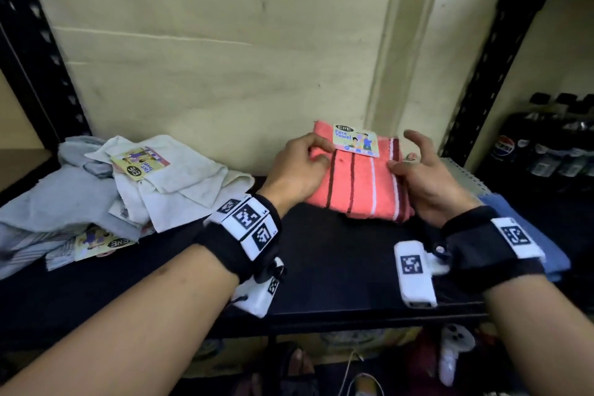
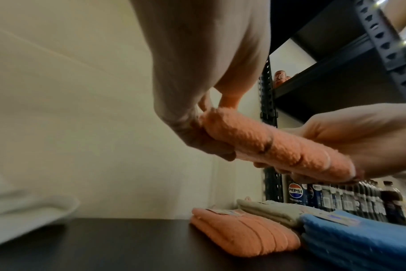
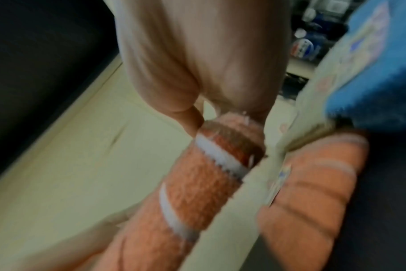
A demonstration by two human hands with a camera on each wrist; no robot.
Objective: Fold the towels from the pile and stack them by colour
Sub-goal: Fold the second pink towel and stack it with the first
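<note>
- Worked at a black shelf (image 1: 337, 267), unfolded pile (image 1: 96, 190) at its left end.
- Kept three folded stacks at the right end: coral stack (image 2: 243, 234), beige stack (image 2: 271, 210) behind, blue stack (image 2: 359, 238) touching beside.
- Held a folded coral towel (image 1: 356, 183) in the air above the coral stack, not yet set down; folding judged done, stacking in hand.
- Gripped its left edge in the left hand (image 1: 295, 170), fingers curled round it.
- Pinched its right edge in the right hand (image 1: 427, 177), forefinger lifted clear.
- Called next, likely, for lowering it squarely onto the coral stack, edges matched, then letting go.
</note>
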